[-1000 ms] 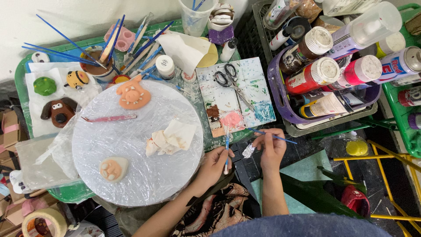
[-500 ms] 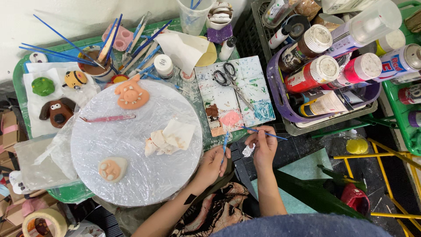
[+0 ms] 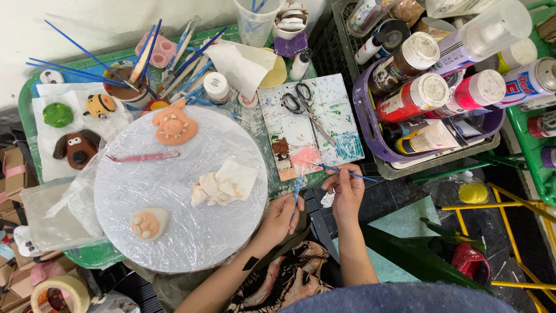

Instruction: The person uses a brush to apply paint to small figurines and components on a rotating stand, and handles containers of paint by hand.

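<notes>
Left hand gripping blue brush, right hand pinching thin brush, bristles indistinct

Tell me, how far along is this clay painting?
Done, it seems: the painted brown dog head, green frog and orange pig face. In hand: the right hand dips a thin blue brush by the pink paint on the white palette tile; the left hand holds another brush. Possibly left: the pale paw piece.

Glossy, crinkled plastic film covers the round board. The clay pig face looks matt and smooth. Crumpled paper tissue lies near it.
</notes>
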